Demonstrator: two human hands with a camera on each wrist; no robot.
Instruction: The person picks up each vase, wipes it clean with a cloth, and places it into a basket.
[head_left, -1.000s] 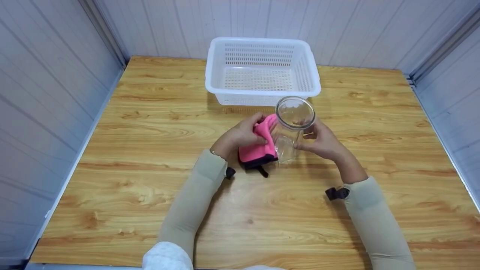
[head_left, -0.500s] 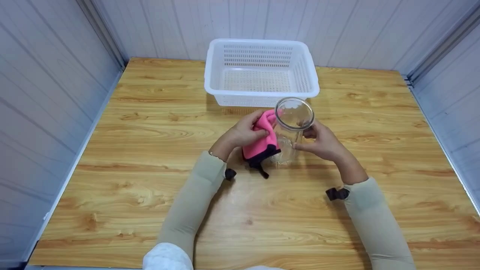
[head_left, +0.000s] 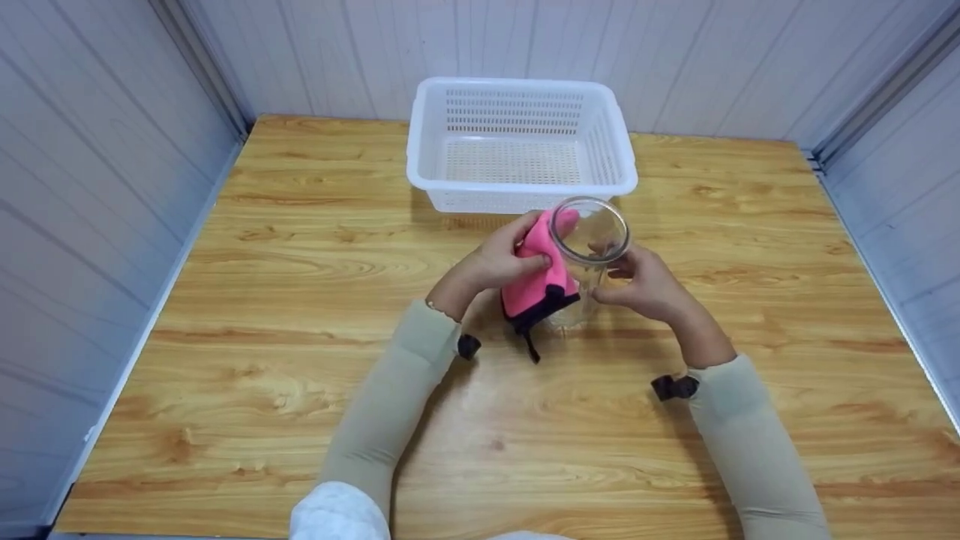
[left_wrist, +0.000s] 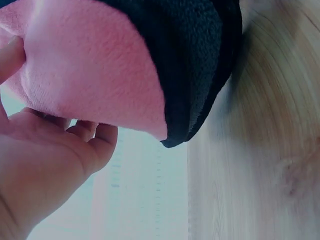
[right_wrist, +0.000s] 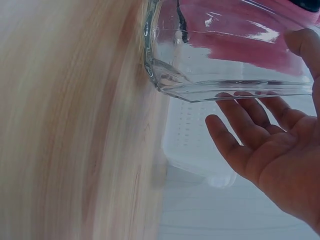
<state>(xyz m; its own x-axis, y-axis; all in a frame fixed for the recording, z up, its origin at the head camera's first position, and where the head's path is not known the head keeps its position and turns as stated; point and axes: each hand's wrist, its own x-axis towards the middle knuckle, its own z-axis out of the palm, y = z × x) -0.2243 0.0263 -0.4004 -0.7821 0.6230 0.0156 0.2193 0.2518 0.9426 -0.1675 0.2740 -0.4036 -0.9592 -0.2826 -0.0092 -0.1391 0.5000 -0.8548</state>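
Observation:
My left hand (head_left: 501, 256) pinches a pink cloth (head_left: 531, 291) with a dark trim and a dangling dark loop, thumb in front and fingers behind. The cloth lies against the left side of a clear glass jar (head_left: 587, 264), which stands upright with its wide round mouth up. My right hand (head_left: 645, 281) grips the jar's right side between thumb and fingers. In the left wrist view, the cloth's pink face (left_wrist: 95, 65) and dark grey underside show. Through the faceted glass (right_wrist: 200, 85) in the right wrist view, the cloth appears pink on the far side.
A white perforated plastic basket (head_left: 525, 185) stands behind the jar, near the back wall. Both sit on a wood-grain table (head_left: 300, 300) enclosed by pale panel walls (head_left: 90, 187) on the left, back and right.
My left hand and the cloth have moved right and slightly away from me along the jar, and a cloth corner now overlaps its rim. My right hand and the jar have barely shifted.

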